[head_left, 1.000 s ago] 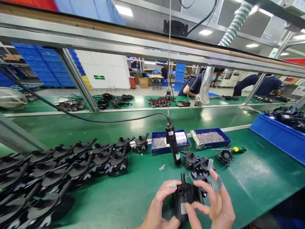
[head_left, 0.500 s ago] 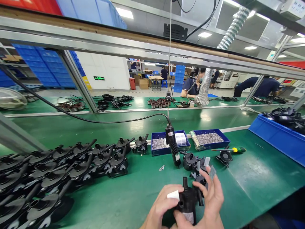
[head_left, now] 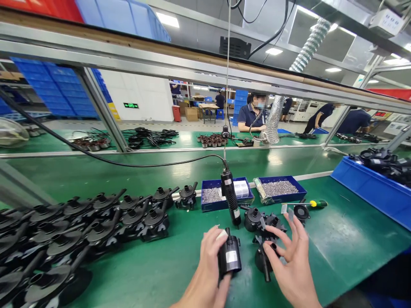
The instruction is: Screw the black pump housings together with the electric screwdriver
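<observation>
My left hand [head_left: 210, 252] is wrapped round a black motor pump [head_left: 231, 248], tilted, with a white label on its cylindrical body. White tape [head_left: 222, 235] covers one of that hand's digits. To the right, my right hand [head_left: 290, 252] has its thumb and a finger closed at another black pump [head_left: 263, 260], whose tube points toward me; the exact contact is partly hidden. Small grey tabs [head_left: 284, 208] stick to the right fingertips, which are otherwise spread. Behind these fingers are more black pumps [head_left: 254, 219] on the green bench.
A hanging electric screwdriver [head_left: 230, 199] stands before two blue trays, one of screws [head_left: 279, 188], one with label rolls [head_left: 241, 189]. Rows of pumps [head_left: 102, 231] fill the left. A yellow-green screwdriver [head_left: 317, 204] and a blue bin [head_left: 372, 188] lie right. A co-worker [head_left: 252, 115] sits opposite.
My hands have moved apart. The left has carried the labelled pump left and turned it; the right has left that pump and is at another one beside it.
</observation>
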Action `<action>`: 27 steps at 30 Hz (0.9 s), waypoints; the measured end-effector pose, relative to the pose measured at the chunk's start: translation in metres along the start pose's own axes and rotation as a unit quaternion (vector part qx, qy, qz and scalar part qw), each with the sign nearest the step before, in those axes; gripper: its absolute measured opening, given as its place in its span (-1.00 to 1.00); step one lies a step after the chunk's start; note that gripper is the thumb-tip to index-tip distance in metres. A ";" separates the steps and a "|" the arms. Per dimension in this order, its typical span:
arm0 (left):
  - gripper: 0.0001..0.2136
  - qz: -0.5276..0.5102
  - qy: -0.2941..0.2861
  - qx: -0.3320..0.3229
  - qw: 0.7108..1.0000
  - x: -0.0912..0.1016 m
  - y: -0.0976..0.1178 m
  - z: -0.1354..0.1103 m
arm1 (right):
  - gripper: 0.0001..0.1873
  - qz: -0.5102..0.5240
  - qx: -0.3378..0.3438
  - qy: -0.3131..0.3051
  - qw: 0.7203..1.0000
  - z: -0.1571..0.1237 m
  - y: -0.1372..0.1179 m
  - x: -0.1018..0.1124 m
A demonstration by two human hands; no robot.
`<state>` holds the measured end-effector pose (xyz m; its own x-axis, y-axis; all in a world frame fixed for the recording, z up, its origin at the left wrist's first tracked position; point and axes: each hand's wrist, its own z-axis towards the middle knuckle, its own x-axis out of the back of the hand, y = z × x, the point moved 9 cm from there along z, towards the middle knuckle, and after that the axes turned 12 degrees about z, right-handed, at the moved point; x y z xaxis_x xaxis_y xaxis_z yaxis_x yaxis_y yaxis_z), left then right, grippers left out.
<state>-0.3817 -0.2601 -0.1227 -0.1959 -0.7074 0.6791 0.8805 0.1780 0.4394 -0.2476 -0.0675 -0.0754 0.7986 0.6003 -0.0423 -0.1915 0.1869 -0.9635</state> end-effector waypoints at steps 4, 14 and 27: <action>-0.15 0.064 0.050 -0.208 0.975 -0.001 0.047 -0.002 | 0.08 0.080 -0.071 -0.004 0.994 0.001 0.003 -0.019; -0.29 0.021 0.112 -0.136 0.984 0.016 0.044 0.010 | -0.20 0.099 -0.031 0.023 0.994 -0.020 0.015 -0.012; -0.31 0.021 0.055 -0.123 0.991 0.016 0.043 0.007 | -0.18 0.127 -0.090 -0.023 0.988 -0.054 0.035 -0.026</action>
<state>-0.3498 -0.2591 -0.0894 -0.1194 -0.7760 0.6193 0.9684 0.0467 0.2452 -0.2449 -0.1183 -0.1225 0.7100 0.6460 -0.2803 -0.2740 -0.1131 -0.9550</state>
